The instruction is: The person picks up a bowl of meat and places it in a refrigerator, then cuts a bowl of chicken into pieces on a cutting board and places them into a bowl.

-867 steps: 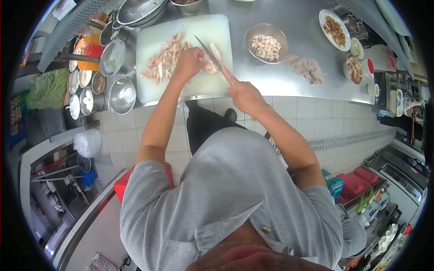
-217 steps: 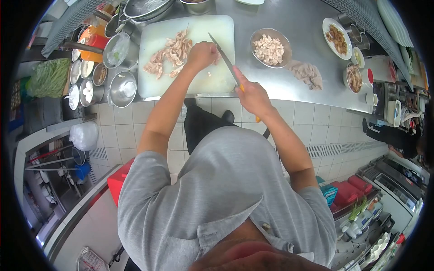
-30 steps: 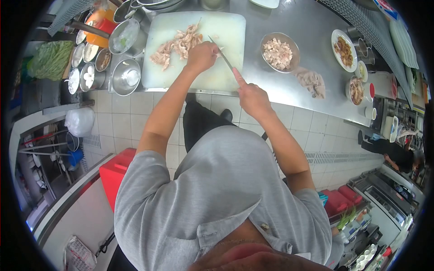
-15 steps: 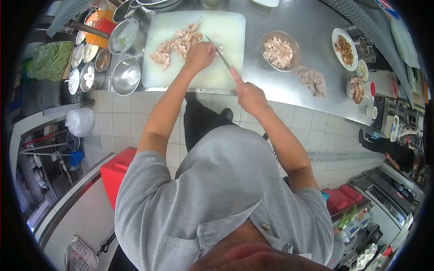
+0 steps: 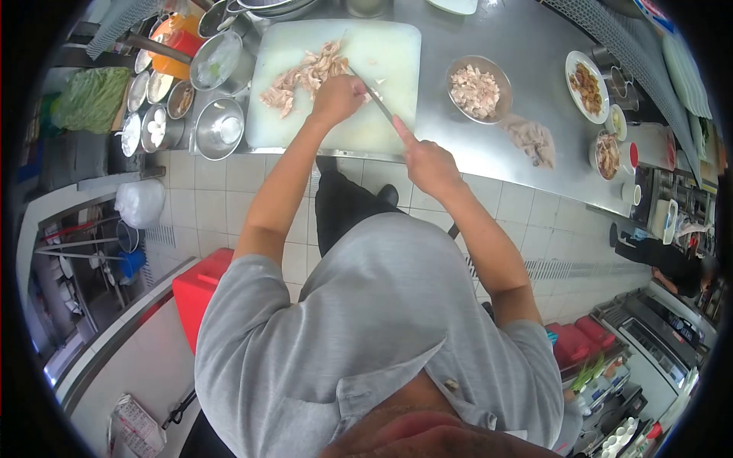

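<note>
A white cutting board (image 5: 290, 46) lies on the steel counter. Strips of pale meat (image 5: 309, 70) are heaped on its left half, with small bits near the blade. My right hand (image 5: 429, 162) grips the handle of a knife (image 5: 379, 102), index finger stretched along it, the blade slanting up and left over the board. My left hand (image 5: 340, 99) is closed, its fingertips beside the blade at the right edge of the meat; what they pinch is too small to make out. A steel bowl of chopped meat (image 5: 475, 90) stands right of the board.
Steel bowls (image 5: 219, 130) and small containers stand left of the board. Right of the meat bowl are a crumpled cloth (image 5: 530, 142), a plate of brown food (image 5: 585, 87) and another bowl (image 5: 605, 156). A person (image 5: 672, 259) is at the far right.
The view has shifted slightly, so the board and bowls appear a little further right. Both hands keep nearly the same pose, and the knife remains beside my left fingertips.
</note>
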Available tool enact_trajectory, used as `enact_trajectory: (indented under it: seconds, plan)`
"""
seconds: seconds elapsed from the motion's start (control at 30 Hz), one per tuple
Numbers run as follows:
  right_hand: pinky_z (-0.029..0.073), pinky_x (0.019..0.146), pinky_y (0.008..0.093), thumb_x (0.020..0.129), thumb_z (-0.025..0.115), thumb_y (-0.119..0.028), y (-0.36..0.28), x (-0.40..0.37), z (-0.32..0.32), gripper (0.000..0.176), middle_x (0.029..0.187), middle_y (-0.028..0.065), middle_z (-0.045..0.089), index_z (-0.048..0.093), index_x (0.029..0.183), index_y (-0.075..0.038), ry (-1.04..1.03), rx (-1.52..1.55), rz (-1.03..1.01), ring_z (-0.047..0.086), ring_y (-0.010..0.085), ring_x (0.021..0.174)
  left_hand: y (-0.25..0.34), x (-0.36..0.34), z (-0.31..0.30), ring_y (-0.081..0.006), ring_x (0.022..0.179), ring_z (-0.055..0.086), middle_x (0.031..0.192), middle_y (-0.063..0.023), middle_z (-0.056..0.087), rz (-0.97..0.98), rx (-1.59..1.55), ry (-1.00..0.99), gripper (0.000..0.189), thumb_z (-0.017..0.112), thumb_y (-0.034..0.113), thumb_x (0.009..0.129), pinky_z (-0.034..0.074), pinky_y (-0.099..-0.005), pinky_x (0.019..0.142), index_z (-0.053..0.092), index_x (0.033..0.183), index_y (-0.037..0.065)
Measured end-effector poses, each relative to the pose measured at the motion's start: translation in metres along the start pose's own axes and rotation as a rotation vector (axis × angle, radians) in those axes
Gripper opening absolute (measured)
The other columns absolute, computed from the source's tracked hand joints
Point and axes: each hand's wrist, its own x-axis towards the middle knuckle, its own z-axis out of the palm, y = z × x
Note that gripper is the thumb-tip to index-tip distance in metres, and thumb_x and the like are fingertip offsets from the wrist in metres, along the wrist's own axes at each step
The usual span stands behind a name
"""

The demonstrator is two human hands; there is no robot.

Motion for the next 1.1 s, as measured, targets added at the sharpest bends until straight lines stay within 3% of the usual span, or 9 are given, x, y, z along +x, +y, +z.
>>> enact_trajectory:
  seconds: [0.17,0.27,0.37,0.47,0.57,0.7,0.97,1.1]
  plan:
    - [0.057,0.078,0.0499,0.095,0.055,-0.008,-0.009,-0.011,-0.009,0.08,0.092,0.0218,0.071,0.024,0.167,-0.025,-0.025,0.029,-0.001,0.071,0.0378,0.084,0.003,-0.002,-0.004,-0.0235,0.077,0.074,0.084,-0.0121,0.076,-0.028,-0.042,-0.01,0.018,0.082,0.014,0.079,0.058,-0.0344,0.072,0.077,0.092,0.002]
    - [0.057,0.078,0.0501,0.097,0.054,-0.009,0.002,0.0,0.017,0.077,0.09,0.0214,0.071,0.025,0.167,-0.024,0.005,0.002,-0.022,0.071,0.0374,0.083,0.0,-0.003,-0.001,-0.0231,0.075,0.074,0.082,-0.0116,0.076,-0.015,-0.044,0.014,0.018,0.082,0.015,0.08,0.058,-0.0336,0.072,0.077,0.091,0.002]
    - [0.057,0.077,0.0497,0.095,0.055,-0.007,-0.002,-0.001,-0.003,0.08,0.089,0.0209,0.071,0.025,0.167,-0.023,-0.018,-0.002,-0.015,0.071,0.037,0.082,0.001,-0.007,-0.008,-0.0228,0.076,0.074,0.084,-0.0119,0.076,0.01,-0.107,0.019,0.016,0.081,0.014,0.081,0.058,-0.0336,0.072,0.076,0.09,0.002]
    - [0.056,0.078,0.0494,0.1,0.058,-0.013,-0.004,-0.008,-0.006,0.078,0.089,0.0213,0.07,0.021,0.167,-0.029,0.001,0.018,-0.003,0.07,0.0373,0.083,-0.009,-0.01,-0.006,-0.023,0.078,0.075,0.086,-0.0125,0.076,-0.013,-0.109,0.045,0.014,0.08,0.013,0.082,0.059,-0.0345,0.073,0.076,0.091,0.002]
    - [0.058,0.076,0.0492,0.091,0.055,-0.005,-0.014,-0.017,-0.01,0.084,0.088,0.0209,0.071,0.024,0.167,-0.024,-0.02,-0.021,-0.019,0.071,0.037,0.081,-0.011,-0.01,-0.005,-0.0236,0.079,0.075,0.087,-0.0129,0.076,-0.002,-0.031,-0.006,0.013,0.079,0.012,0.082,0.059,-0.0348,0.073,0.076,0.091,0.003]
    - [0.058,0.076,0.0495,0.091,0.054,-0.004,-0.007,-0.007,0.013,0.086,0.09,0.0214,0.071,0.023,0.167,-0.026,-0.019,-0.054,-0.011,0.072,0.0377,0.081,-0.009,-0.01,-0.003,-0.0249,0.077,0.074,0.086,-0.0135,0.076,0.027,-0.002,0.036,0.013,0.079,0.011,0.08,0.059,-0.0352,0.072,0.076,0.089,0.002]
    - [0.058,0.077,0.0495,0.089,0.054,-0.003,-0.016,-0.021,-0.006,0.088,0.095,0.0223,0.072,0.021,0.168,-0.026,-0.043,-0.004,-0.027,0.072,0.0379,0.082,-0.015,-0.012,-0.003,-0.0274,0.074,0.073,0.086,-0.0142,0.075,0.069,0.061,0.049,0.011,0.08,0.01,0.079,0.058,-0.0368,0.07,0.076,0.086,0.002]
    - [0.057,0.078,0.0497,0.094,0.054,-0.006,-0.008,-0.009,0.01,0.083,0.095,0.0218,0.072,0.021,0.168,-0.026,-0.048,-0.024,-0.013,0.072,0.0379,0.085,-0.013,-0.012,-0.004,-0.0282,0.075,0.073,0.087,-0.0146,0.075,0.05,0.037,0.047,0.01,0.079,0.01,0.078,0.058,-0.0375,0.07,0.076,0.084,0.003]
